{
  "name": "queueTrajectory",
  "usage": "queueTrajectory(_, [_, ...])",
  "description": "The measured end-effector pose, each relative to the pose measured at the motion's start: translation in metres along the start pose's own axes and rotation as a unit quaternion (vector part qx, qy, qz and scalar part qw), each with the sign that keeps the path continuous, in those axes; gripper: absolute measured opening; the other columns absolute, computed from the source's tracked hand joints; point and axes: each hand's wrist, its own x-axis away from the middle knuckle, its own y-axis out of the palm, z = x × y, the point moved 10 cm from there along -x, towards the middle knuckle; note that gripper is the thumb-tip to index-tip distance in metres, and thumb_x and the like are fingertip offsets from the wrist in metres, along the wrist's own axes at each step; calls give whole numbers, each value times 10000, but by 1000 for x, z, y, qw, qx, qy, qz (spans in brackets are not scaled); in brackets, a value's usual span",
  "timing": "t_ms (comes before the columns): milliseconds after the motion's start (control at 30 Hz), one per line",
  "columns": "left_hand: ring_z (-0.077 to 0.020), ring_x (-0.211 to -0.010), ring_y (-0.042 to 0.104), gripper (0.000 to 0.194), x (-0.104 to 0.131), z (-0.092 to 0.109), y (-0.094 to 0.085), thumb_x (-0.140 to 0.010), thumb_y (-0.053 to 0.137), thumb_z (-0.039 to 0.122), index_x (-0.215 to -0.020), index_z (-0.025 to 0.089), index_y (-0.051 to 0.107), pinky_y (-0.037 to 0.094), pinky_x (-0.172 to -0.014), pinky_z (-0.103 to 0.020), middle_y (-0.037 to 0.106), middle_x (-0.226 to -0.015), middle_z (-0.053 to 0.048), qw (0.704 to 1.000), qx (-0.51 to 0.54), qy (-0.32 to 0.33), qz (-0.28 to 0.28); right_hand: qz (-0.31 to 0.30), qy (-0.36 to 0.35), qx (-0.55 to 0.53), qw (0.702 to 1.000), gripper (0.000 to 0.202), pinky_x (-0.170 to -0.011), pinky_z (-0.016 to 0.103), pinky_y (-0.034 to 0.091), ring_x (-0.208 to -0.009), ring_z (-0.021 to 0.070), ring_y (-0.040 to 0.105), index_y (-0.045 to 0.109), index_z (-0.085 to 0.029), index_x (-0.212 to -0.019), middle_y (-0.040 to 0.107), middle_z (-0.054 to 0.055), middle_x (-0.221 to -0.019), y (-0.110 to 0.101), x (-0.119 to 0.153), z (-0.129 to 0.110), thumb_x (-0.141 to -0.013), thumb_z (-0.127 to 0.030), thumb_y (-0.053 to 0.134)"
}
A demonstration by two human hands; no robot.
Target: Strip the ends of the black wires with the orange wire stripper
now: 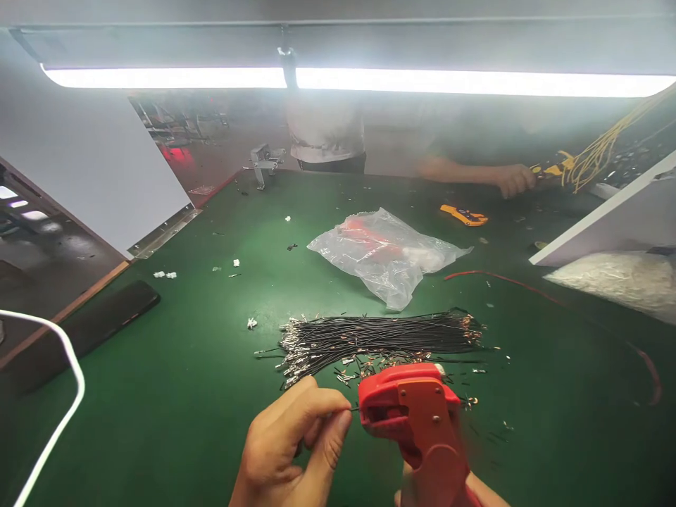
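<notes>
- black wire (355,409), one, on the near side of the wire bundle (380,334); left hand (296,443) pinches it between thumb and finger, far end in the red tool's (425,415) mouth
- just one red tool, also nearside of the bundle, right hand (482,491) wrapped round its handle. can't tell how hard it's squeezed
- bundle itself: too many to count. metal ends left, coppery tips right, so i'd guess most are done; can't tell how many are left
- beyond the bundle: one clear bag (388,257), one orange tool (463,215)
</notes>
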Motion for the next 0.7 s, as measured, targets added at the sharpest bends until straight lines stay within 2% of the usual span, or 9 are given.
queueTrajectory(100, [-107, -557, 377, 194, -3, 4, -1, -964, 574, 153, -849, 261, 686, 285, -518, -258, 376, -660, 51, 1000, 10, -18, -7, -21, -24, -2, 999, 646, -542, 261, 462, -682, 182, 563, 734, -198, -822, 590, 19, -693, 12, -27, -12, -595, -799, 807])
queueTrajectory(200, [-122, -570, 372, 223, -4, 5, -2, -961, 562, 156, -791, 251, 670, 267, -522, -282, 362, -676, 37, 999, 25, -46, -5, -37, -44, -1, 998, 763, -507, 255, 450, -697, 191, 582, 752, -199, -848, 640, 38, -740, 18, -40, -19, -513, -884, 763])
queueTrajectory(267, [-128, -583, 369, 233, -3, 6, -1, -972, 550, 172, -794, 256, 675, 271, -540, -292, 362, -692, 32, 998, 37, -50, -3, -42, -53, 4, 998, 712, -544, 265, 480, -764, 211, 625, 760, -208, -905, 689, 50, -820, 16, -36, -21, -555, -827, 803])
queueTrajectory(400, [-133, -613, 380, 237, -2, 7, -1, -985, 527, 165, -865, 286, 692, 279, -574, -297, 373, -715, 34, 999, 33, -41, 3, -48, -62, 16, 997, 400, -724, 354, 588, -899, 222, 695, 707, -194, -1090, 731, 68, -1079, 10, -20, -21, -893, -541, 728])
queueTrajectory(467, [-131, -611, 378, 241, -1, 7, 0, -981, 523, 148, -877, 288, 688, 275, -572, -298, 372, -718, 35, 999, 22, -35, 1, -51, -64, 20, 996, 281, -775, 403, 611, -915, 221, 709, 672, -178, -1150, 718, 70, -1137, 10, -18, -20, -985, -404, 650])
queueTrajectory(533, [-131, -604, 371, 234, -1, 8, 0, -988, 514, 156, -879, 279, 680, 267, -562, -302, 366, -720, 33, 1000, 8, -23, -1, -54, -64, 24, 996, 248, -776, 401, 615, -905, 217, 712, 666, -174, -1159, 716, 63, -1132, 12, -23, -17, -993, -357, 648])
queueTrajectory(600, [-134, -600, 366, 224, 0, 10, -1, -995, 503, 169, -874, 265, 666, 263, -555, -305, 354, -720, 31, 1000, -3, -12, 0, -56, -66, 25, 996, 233, -715, 360, 604, -810, 187, 700, 678, -173, -1102, 726, 43, -1034, 15, -31, -16, -988, -375, 653])
queueTrajectory(700, [-139, -600, 356, 226, 1, 11, -5, -995, 493, 165, -856, 256, 645, 260, -555, -308, 333, -721, 32, 1000, -10, -7, 1, -52, -73, 22, 996, 361, -569, 289, 517, -629, 156, 609, 702, -188, -916, 676, -3, -764, 17, -44, -18, -893, -548, 724])
